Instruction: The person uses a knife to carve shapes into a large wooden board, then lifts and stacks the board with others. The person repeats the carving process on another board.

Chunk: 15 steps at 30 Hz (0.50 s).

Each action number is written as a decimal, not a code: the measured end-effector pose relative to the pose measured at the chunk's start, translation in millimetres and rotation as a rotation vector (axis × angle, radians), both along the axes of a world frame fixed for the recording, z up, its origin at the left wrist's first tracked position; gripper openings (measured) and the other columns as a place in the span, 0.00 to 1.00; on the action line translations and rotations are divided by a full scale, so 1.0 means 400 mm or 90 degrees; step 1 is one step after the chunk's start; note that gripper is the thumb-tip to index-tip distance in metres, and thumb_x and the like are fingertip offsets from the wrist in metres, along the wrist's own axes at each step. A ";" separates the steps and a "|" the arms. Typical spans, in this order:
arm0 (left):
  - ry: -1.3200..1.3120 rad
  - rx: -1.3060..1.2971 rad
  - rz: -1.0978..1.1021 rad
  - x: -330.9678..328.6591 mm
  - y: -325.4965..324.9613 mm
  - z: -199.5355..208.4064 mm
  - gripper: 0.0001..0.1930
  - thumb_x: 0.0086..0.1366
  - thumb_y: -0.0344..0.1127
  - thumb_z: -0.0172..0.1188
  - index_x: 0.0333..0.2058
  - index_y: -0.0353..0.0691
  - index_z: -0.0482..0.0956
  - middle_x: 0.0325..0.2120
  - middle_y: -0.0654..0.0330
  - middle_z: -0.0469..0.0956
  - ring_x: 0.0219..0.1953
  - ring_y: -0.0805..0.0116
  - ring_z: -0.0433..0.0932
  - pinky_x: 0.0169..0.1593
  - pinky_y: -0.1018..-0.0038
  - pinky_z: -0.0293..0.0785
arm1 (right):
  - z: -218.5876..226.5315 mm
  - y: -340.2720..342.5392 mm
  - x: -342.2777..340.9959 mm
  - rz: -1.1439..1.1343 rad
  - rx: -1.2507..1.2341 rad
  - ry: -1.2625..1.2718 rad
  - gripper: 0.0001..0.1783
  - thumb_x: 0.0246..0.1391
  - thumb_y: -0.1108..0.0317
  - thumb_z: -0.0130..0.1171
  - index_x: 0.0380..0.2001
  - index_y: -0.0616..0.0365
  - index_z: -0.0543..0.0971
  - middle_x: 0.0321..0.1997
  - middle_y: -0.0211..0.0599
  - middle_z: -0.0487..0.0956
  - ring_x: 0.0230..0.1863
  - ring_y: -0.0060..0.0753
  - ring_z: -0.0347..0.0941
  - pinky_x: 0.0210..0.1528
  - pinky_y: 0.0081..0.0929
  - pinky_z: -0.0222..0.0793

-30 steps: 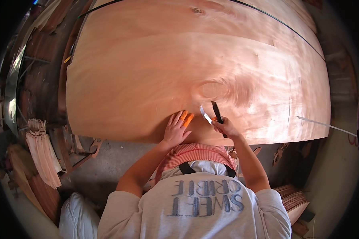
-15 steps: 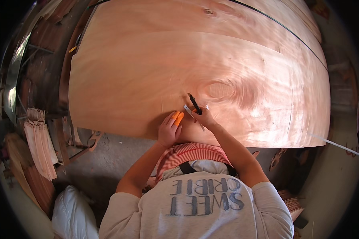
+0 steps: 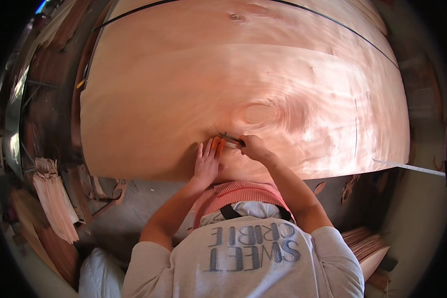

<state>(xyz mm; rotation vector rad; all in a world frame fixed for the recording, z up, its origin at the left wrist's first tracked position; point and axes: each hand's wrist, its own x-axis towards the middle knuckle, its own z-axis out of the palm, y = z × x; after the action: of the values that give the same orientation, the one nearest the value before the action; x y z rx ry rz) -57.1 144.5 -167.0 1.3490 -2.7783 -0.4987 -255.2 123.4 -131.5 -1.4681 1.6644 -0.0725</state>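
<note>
A broad, pale reddish-brown wood veneer sheet with a swirling grain spreads before me. My left hand rests on it near the front edge, fingers stretched out, with orange covers on some fingertips. Just to its right, my right hand is closed around a slim black cutter knife. The knife's tip points left, close to the left fingertips. A short white strip lies between the two hands; whether the right hand also grips it is hidden.
A dark strap crosses the far part of the veneer. A long white strip sticks out past the right edge. Bundled veneer offcuts hang at the left, and stacked thin sheets stand at lower right. A white sack sits lower left.
My right hand has brought the knife lower and tilted it leftward, toward the left hand. The left fingers have straightened and spread on the sheet. The whole view has shifted slightly.
</note>
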 end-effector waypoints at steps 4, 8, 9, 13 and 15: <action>-0.033 0.018 -0.019 -0.007 -0.015 0.043 0.41 0.46 0.47 0.61 0.58 0.40 0.54 0.56 0.53 0.55 0.60 0.60 0.51 0.61 0.59 0.45 | 0.008 0.041 -0.148 -0.113 -0.004 -0.091 0.10 0.49 0.63 0.54 0.28 0.60 0.74 0.19 0.33 0.75 0.20 0.26 0.69 0.25 0.24 0.64; 0.141 0.032 -0.002 -0.010 -0.054 0.042 0.28 0.50 0.41 0.60 0.49 0.37 0.67 0.50 0.48 0.64 0.51 0.53 0.65 0.52 0.66 0.63 | -0.045 0.105 -0.300 -0.396 -0.095 -0.279 0.11 0.52 0.62 0.53 0.30 0.60 0.74 0.18 0.26 0.72 0.15 0.15 0.61 0.16 0.15 0.55; 0.187 0.015 0.032 -0.022 -0.067 0.038 0.26 0.50 0.40 0.59 0.48 0.36 0.68 0.49 0.49 0.65 0.50 0.54 0.65 0.52 0.66 0.63 | -0.015 0.096 -0.322 -0.457 -0.047 -0.270 0.11 0.52 0.62 0.53 0.31 0.59 0.74 0.18 0.26 0.72 0.14 0.13 0.59 0.15 0.13 0.52; 0.308 -0.017 0.051 -0.155 -0.130 0.072 0.24 0.52 0.37 0.57 0.47 0.34 0.67 0.49 0.48 0.64 0.50 0.52 0.65 0.52 0.65 0.63 | -0.074 0.085 -0.404 -0.614 -0.090 -0.466 0.09 0.53 0.64 0.52 0.34 0.58 0.73 0.18 0.25 0.71 0.11 0.11 0.55 0.11 0.11 0.47; 0.323 0.005 -0.006 -0.247 -0.150 0.085 0.27 0.52 0.39 0.57 0.50 0.35 0.65 0.52 0.48 0.61 0.52 0.51 0.63 0.55 0.63 0.59 | -0.104 0.068 -0.412 -0.663 -0.121 -0.440 0.09 0.52 0.64 0.53 0.33 0.58 0.73 0.17 0.25 0.71 0.11 0.11 0.56 0.11 0.11 0.49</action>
<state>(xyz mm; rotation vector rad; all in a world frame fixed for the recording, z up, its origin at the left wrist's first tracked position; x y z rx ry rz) -155.8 84.4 -133.0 1.0292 -2.3677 -0.7326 -420.0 150.5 -173.0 -0.4365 1.6474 -1.1833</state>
